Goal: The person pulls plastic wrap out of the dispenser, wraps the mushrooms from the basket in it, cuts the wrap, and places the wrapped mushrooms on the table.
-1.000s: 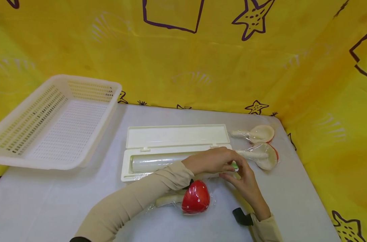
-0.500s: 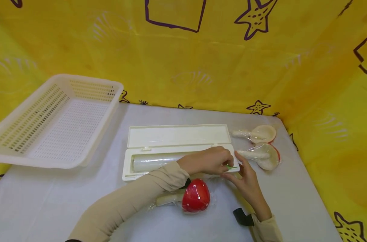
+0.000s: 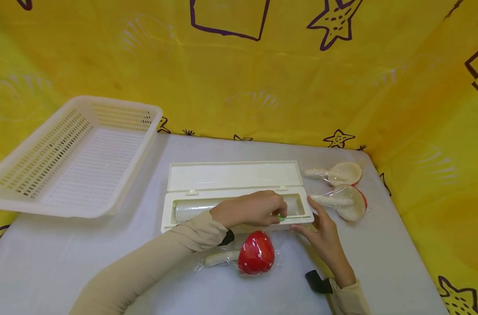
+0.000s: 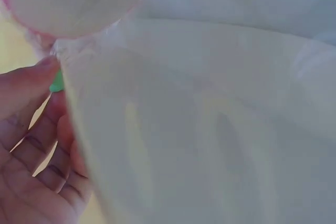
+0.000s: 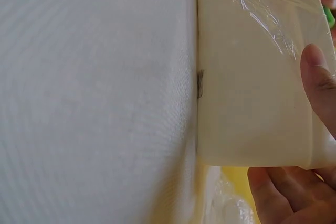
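Observation:
A white cling film box (image 3: 235, 176) lies on the table with its lid folded back and a roll of film (image 3: 192, 210) inside. My left hand (image 3: 250, 210) reaches over the box and pinches a small green slide cutter (image 3: 281, 218) on the front edge. Both show in the left wrist view too, where the fingers close around the green cutter (image 4: 58, 83). My right hand (image 3: 326, 236) grips the box's right end, thumb at the front and fingers along the end. Clear film (image 5: 262, 14) drapes down the front wall in the right wrist view.
A mushroom-like red spoon (image 3: 256, 254) with white dots, wrapped in plastic, lies just before the box. To its right are two more wrapped spoons, one farther back (image 3: 346, 173) and one nearer (image 3: 352, 204). A white slotted basket (image 3: 117, 205) stands at the left.
My left hand has slid leftward along the box's front edge with the green cutter, baring the right part of the tray. My right hand stays at the box's end.

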Demonstrator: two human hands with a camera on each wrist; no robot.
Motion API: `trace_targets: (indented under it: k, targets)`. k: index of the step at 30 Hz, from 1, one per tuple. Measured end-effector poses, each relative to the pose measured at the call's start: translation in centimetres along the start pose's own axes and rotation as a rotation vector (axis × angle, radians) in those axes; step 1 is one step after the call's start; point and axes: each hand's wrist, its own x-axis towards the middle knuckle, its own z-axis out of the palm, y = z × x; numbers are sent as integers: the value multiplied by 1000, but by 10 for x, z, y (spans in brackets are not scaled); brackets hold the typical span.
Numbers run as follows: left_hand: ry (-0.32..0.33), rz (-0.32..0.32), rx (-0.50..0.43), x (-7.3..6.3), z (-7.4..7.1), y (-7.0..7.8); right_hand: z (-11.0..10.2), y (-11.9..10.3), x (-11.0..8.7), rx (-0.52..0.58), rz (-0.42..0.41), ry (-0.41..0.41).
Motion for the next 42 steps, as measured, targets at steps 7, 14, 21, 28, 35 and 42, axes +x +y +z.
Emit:
trace_targets:
  k: [7, 14, 21, 28, 35, 42]
  targets:
    - [9, -40, -45, -26, -4, -8, -1, -1, 0, -4, 28, -5]
    - [40, -44, -116, -50, -6, -17, -1, 0, 0, 9, 26, -6]
    - [54, -57, -129, -70, -9, -21, 0, 0, -1, 8, 17, 3]
    - [63, -84, -96, -90, -12, -26, 0, 1, 0, -13, 9, 7]
    - [93, -128, -101, -127, -16, -35, -1, 0, 0, -14, 10, 17]
    - [147, -180, -64, -163, -17, -41, 1, 0, -1, -8, 8, 10]
